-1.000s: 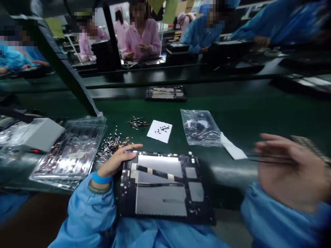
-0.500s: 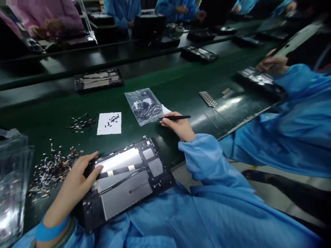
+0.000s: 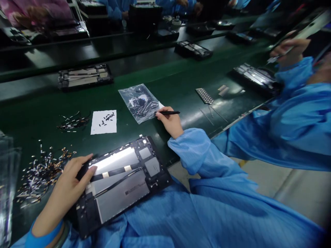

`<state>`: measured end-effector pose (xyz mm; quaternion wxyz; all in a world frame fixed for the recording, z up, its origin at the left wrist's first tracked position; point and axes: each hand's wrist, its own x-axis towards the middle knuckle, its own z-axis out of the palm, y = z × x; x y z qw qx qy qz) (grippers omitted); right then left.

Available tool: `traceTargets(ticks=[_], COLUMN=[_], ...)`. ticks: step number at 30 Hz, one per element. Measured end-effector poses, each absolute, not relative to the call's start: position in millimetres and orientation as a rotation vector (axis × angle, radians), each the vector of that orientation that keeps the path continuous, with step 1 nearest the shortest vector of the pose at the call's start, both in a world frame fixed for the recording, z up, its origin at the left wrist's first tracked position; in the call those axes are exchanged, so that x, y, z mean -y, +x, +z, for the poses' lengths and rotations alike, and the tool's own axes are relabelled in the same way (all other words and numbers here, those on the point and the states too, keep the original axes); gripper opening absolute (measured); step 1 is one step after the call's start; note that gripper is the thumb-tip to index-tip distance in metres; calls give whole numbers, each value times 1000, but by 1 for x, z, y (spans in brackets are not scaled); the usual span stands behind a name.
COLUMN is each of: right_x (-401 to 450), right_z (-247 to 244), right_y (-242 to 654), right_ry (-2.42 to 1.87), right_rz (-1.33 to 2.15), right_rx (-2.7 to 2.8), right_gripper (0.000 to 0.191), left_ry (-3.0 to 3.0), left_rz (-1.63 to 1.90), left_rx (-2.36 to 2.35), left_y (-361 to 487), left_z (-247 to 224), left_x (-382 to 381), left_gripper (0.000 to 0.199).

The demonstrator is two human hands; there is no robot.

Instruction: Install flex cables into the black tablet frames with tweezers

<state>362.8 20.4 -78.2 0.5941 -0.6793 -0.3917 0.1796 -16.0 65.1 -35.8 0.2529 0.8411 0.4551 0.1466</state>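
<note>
An opened tablet point(image 3: 121, 187), black-framed with silver inner plates, rests tilted on my lap against the bench edge. My left hand point(image 3: 73, 177) grips its left end, thumb over the inner face and fingers along the far edge. My right hand point(image 3: 171, 122) is above the bench, pinching black tweezers point(image 3: 169, 112) whose tip points left. That tip is at the right edge of a clear plastic bag point(image 3: 139, 103) with small dark parts inside. Left of the bag lies a white paper point(image 3: 103, 128) with several small black pieces on it.
Loose flex cables point(image 3: 42, 175) lie in a heap left of the tablet, with a smaller bundle point(image 3: 73, 121) behind. Clear plastic trays point(image 3: 7, 193) stand far left. Another opened tablet point(image 3: 85, 76) lies farther back. A metal-dotted strip point(image 3: 204, 95) and a co-worker's sleeve point(image 3: 305, 117) are at right.
The whole view has shifted slightly, so things on the bench appear farther left. Both my hands keep their grips. At right, the co-worker's hand has risen away from the device there.
</note>
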Motion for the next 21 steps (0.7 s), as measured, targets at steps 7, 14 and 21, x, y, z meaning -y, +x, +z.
traceTargets(ticks=[7,14,21], right_x=[-25,-27,-30], right_z=[-84,-82,-83], right_y=[365,363,365], right_ry=[-1538,-1530,-1557], right_rz=[467,489,488], right_rx=[836,791,756], right_gripper=[20,19,16], left_ry=[2282,2287,2253], left_rz=[411,441,388], left_rx=[-1237,-1216,-1267], left_y=[-15,-15,-16], left_z=[-33,-34,-29], left_x=[-64,-63,-59], left_gripper=[48,47,38])
